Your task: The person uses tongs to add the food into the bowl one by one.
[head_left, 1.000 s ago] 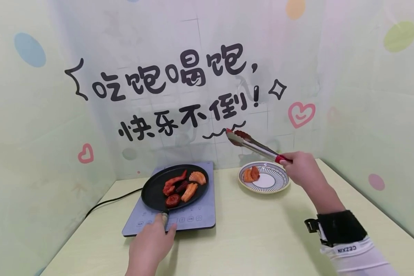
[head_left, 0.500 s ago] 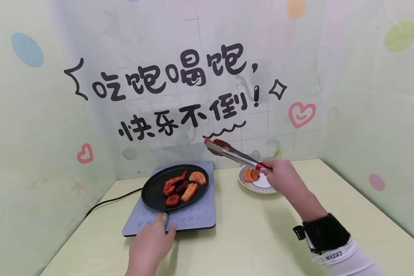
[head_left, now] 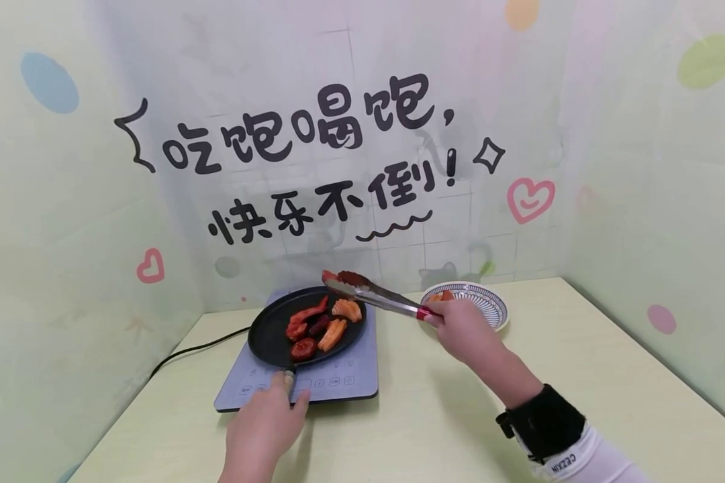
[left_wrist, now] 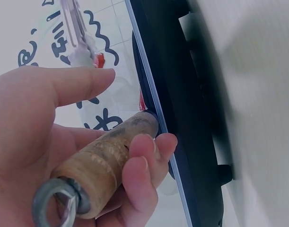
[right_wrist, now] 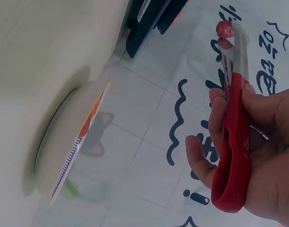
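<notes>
My left hand [head_left: 262, 422] holds the wooden handle [left_wrist: 97, 161] of a black frying pan [head_left: 266, 335], its fingers curled under the handle in the left wrist view. Several pieces of food lie in the pan, among them a red curved piece [head_left: 307, 316], a dark red round piece [head_left: 303, 349] and orange striped slices [head_left: 332, 335]. Metal tongs [head_left: 383, 298] with red grips are in my right hand [head_left: 468, 335]. Between their tips sits a small red piece of food [right_wrist: 224, 29], over the pan's far right rim in the head view.
A flat induction cooker [head_left: 362, 382] carries the pan, and a black cable [head_left: 199, 347] runs off to its left. To the right stands a patterned plate [head_left: 494, 308] with orange food [head_left: 438, 296], partly hidden by my right hand. A printed curtain [head_left: 278, 67] closes the back.
My right hand has carried the tongs and the red piece left and down, from beside the plate to over the pan's rim. The left hand and pan have stayed in place.
</notes>
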Action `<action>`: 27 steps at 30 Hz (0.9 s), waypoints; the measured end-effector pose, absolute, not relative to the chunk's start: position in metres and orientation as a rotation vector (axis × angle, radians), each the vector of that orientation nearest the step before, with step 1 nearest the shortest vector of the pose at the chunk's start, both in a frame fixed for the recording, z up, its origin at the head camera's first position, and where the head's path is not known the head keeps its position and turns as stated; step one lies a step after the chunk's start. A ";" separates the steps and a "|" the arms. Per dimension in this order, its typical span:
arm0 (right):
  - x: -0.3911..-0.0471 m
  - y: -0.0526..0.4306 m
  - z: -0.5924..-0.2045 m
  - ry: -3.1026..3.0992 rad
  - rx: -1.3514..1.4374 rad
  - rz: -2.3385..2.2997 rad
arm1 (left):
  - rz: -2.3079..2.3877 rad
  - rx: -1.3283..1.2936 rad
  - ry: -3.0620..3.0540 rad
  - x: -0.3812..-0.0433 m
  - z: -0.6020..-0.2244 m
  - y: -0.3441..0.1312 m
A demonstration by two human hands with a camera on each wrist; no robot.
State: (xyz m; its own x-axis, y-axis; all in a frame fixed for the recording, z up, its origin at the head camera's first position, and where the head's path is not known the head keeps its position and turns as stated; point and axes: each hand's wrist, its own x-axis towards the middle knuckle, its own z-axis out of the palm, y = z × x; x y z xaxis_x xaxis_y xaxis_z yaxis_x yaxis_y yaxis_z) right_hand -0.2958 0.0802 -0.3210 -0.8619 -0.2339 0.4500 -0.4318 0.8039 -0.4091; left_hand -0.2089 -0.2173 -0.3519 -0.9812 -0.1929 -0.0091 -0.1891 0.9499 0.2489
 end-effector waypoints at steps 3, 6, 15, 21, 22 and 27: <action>-0.293 0.073 -0.326 -2.638 0.491 0.741 | -0.398 0.306 -3.097 -0.210 -0.352 -0.217; -0.290 0.065 -0.331 -2.653 0.509 0.735 | -0.397 0.308 -3.104 -0.210 -0.352 -0.217; -0.284 0.042 -0.339 -2.718 0.595 0.748 | -0.381 0.325 -3.105 -0.211 -0.353 -0.218; -0.280 0.028 -0.343 -2.724 0.674 0.661 | -0.375 0.339 -3.107 -0.212 -0.354 -0.218; -0.280 0.026 -0.343 -2.724 0.670 0.652 | -0.374 0.341 -3.108 -0.212 -0.355 -0.218; -0.277 0.013 -0.342 -2.721 0.627 0.648 | -0.366 0.326 -3.100 -0.212 -0.355 -0.217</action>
State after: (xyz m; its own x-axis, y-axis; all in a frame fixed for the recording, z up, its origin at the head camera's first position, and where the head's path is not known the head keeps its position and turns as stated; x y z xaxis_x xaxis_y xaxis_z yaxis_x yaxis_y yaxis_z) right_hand -0.2768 0.0130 -0.3422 -0.8686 -0.3461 0.3547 -0.4688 0.8058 -0.3619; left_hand -0.2122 -0.2168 -0.3550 -0.9784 -0.2055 -0.0216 -0.2049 0.9513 0.2305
